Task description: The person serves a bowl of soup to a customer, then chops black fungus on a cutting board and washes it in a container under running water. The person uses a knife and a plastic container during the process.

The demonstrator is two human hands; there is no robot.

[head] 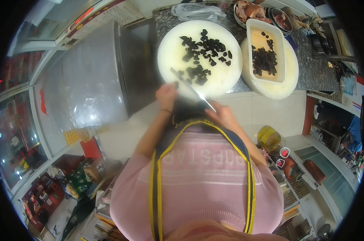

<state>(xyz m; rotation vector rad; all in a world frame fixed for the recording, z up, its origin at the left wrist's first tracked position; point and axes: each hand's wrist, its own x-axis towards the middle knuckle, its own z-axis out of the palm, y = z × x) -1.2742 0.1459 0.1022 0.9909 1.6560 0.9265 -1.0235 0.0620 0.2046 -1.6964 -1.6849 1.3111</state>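
Note:
My right hand [223, 115] grips the handle of a kitchen knife [190, 86], whose blade reaches over the near left part of a round white chopping board [170, 52]. At the board's near left rim is my left hand [166, 94], closed with a small dark piece at its fingertips, apparently black fungus. Pieces of black fungus [210, 45] lie scattered over the far half of the board. A smaller pile of fungus [198, 74] sits nearer me, just right of the blade. More fungus [264, 60] fills part of a white plastic tub [283, 52] on the right.
The tub rests on a second round board [291, 81]. Behind it stand a bowl of raw meat [252, 12] and a metal pot [280, 21]. A clear plastic bag [197, 11] lies on the granite counter [313, 73]. A plastic-covered metal appliance [91, 81] stands left.

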